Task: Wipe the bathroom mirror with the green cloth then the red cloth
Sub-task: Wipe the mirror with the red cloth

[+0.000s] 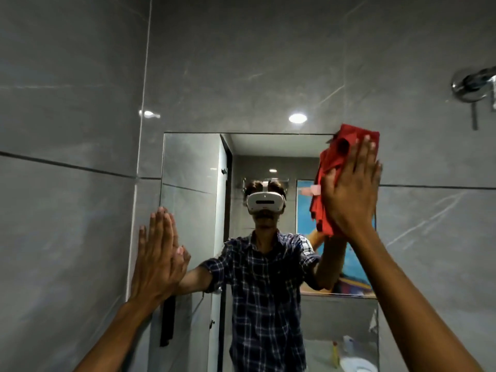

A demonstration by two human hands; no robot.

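The rectangular mirror (193,167) hangs on a grey tiled wall in front of me. My right hand (351,189) lies flat, fingers up, and presses the crumpled red cloth (335,154) against the mirror's upper right corner. The cloth reaches from the top edge down past my palm. My left hand (158,253) rests flat and empty against the mirror's left edge, fingers together and pointing up. No green cloth is in view. The glass reflects a person in a checked shirt and a white headset.
A chrome wall tap fitting (475,87) sticks out at the upper right. Grey tiled walls (67,210) surround the mirror, with a corner to the left. The mirror reflects a doorway, a colourful picture and bottles near a white basin at the bottom right.
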